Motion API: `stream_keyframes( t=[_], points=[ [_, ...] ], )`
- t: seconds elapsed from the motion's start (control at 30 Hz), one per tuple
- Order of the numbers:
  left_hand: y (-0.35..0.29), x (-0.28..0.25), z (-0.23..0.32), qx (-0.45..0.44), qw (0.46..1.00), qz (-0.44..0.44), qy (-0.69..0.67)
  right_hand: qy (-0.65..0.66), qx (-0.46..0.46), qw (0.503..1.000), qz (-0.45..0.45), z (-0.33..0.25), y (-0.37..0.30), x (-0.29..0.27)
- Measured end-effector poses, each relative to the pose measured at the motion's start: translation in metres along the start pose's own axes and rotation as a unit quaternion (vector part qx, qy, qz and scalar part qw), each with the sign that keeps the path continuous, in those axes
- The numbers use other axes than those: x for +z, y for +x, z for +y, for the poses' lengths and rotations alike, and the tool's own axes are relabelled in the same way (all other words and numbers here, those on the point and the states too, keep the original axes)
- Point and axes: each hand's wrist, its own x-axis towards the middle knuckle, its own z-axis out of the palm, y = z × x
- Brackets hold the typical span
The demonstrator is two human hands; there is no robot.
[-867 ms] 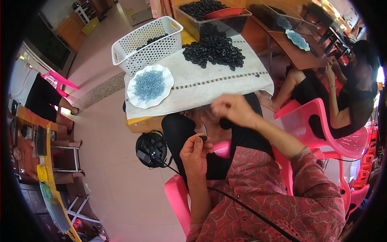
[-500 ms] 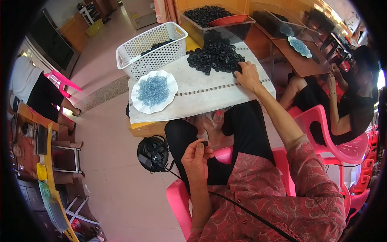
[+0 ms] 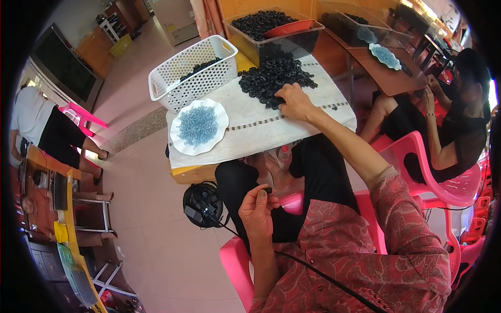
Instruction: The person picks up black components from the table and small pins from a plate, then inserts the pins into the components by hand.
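My left hand (image 3: 257, 211) is over my lap, pinching a small black ring-like piece (image 3: 268, 190) between thumb and fingertips. My right hand (image 3: 296, 103) reaches over the table to the near edge of a heap of black rings (image 3: 269, 81). Its fingertips touch the heap, with index finger and thumb apart; I see no piece held between them. The heap lies on a white cloth (image 3: 250, 141). Left of it, a white scalloped plate (image 3: 180, 143) holds many small clear-bluish pieces (image 3: 198, 125).
Behind the plate stands a white perforated basket (image 3: 193, 83) with black pieces inside. A clear bin (image 3: 308, 44) of black rings holds a red scoop (image 3: 288, 28). At right, another person (image 3: 459, 125) sits on a pink chair (image 3: 417, 161). A black head-strap device (image 3: 202, 204) hangs beside my left knee.
My right hand has moved left along the near edge of the heap, and the rings there have shifted. My left hand still pinches its piece. The whole view has shifted slightly.
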Motion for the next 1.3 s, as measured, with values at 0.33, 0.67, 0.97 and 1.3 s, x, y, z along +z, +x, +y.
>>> stream_keyframes(
  t=[0.33,0.67,0.97,1.3],
  points=[
    [-0.001,-0.001,0.003,0.006,1.0,0.007,-0.006,0.267,-0.04,0.961,-0.056,-0.007,0.008,-0.005],
    [0.0,0.0,0.002,0.004,1.0,0.01,-0.01,0.248,0.014,0.968,0.044,0.019,-0.005,-0.023],
    [0.001,-0.001,0.0,-0.001,1.0,0.017,-0.01,0.14,-0.175,0.974,0.022,-0.022,-0.058,0.004],
    [0.001,-0.002,0.002,0.0,1.0,0.025,-0.014,0.14,-0.215,0.963,0.078,-0.019,-0.055,0.007]
  ],
)
